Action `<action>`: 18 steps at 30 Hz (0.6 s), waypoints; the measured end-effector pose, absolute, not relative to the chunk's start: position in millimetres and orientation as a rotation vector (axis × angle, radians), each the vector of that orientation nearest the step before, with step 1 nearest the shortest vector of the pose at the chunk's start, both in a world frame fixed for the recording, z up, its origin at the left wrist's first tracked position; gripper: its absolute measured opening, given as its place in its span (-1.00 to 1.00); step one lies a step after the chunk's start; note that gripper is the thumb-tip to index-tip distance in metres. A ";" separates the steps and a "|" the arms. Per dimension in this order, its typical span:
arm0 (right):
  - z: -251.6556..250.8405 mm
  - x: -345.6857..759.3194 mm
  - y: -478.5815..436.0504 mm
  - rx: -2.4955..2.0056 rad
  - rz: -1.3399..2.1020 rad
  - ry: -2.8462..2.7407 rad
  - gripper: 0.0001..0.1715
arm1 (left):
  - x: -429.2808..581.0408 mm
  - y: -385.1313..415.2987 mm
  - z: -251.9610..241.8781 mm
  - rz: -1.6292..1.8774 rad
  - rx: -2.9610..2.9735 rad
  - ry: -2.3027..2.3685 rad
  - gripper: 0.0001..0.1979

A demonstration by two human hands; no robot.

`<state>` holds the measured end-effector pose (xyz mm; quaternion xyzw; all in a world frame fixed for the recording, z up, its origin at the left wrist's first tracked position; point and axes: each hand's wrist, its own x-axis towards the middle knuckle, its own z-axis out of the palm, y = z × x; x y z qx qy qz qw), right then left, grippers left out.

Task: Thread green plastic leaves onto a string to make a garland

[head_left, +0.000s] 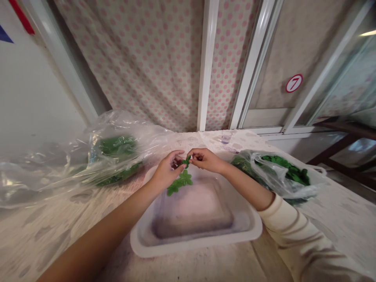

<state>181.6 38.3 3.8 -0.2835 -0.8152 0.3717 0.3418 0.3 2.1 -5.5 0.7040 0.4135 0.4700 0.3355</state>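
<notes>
Above the far side of a white plastic tray [194, 249], my two hands meet at a small dark green leaf piece [186, 161], which looks artificial. My left hand [168, 169] is closed on its left side, the thumb below and the fingers curled above. The fingertips of my right hand [207, 160] pinch it from the right. Just below my left thumb are brighter green, flower-shaped leaf pieces [185, 178]; whether they hang from my hand or lie in the tray, I cannot tell.
To the left, a large clear plastic bag [117, 129] holds green material. An open plastic bag of green leaf pieces [286, 170] stands right of the tray. A small clear cup [226, 137] sits at the back of the cloth-covered table [96, 235], near the curtained glass partition [164, 70].
</notes>
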 end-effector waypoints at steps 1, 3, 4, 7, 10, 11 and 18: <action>4.2 181.7 37.9 -0.725 0.960 -2.113 -0.84 | 0.2 2.6 -5.8 1.214 1.845 1.101 -0.64; 5.0 181.8 36.9 -0.695 0.966 -2.091 -0.84 | -0.5 3.7 -6.7 1.211 1.881 1.129 -0.71; 5.2 181.8 36.5 -0.678 0.974 -2.082 -0.84 | -1.1 4.0 -6.9 1.222 1.908 1.135 -0.75; 5.4 181.7 35.9 -0.637 1.004 -2.066 -0.84 | -2.9 2.7 -5.6 1.260 2.073 1.148 -0.86; 5.6 181.8 35.7 -0.603 1.040 -2.027 -0.82 | -3.8 -2.5 -1.4 1.283 2.369 1.109 -0.88; 5.9 182.1 35.5 -0.587 1.060 -2.010 -0.81 | -3.9 -4.6 0.0 1.292 2.460 1.094 -0.86; 8.4 188.8 35.3 -0.409 1.388 -2.019 -0.67 | -4.8 -13.2 2.7 1.277 2.838 1.025 -0.83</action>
